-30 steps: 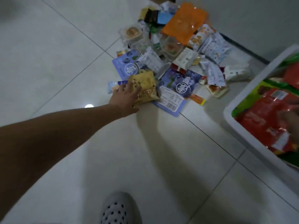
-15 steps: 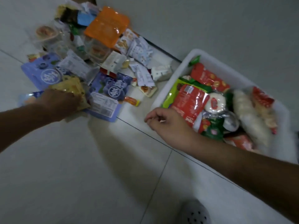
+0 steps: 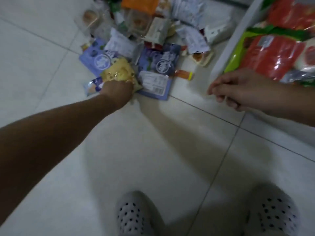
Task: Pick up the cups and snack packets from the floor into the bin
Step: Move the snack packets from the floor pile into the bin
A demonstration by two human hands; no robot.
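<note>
**Reach into the pile.** Your left hand (image 3: 117, 89) grips the yellow packet (image 3: 119, 72) at the near edge of the pile of packets (image 3: 192, 40), upper centre of the frame, probably because it lies topmost and closest. Your right hand (image 3: 238, 89) hangs loosely curled and empty beside the bin (image 3: 226, 48) (upper right, already holding red packets (image 3: 272, 55)). The floor (image 3: 153, 150) is pale tile with dark grout lines.

head cam | worn, facing down-forward | close over floor (image 3: 153, 142) and shoes (image 3: 134, 217) | single view
</note>
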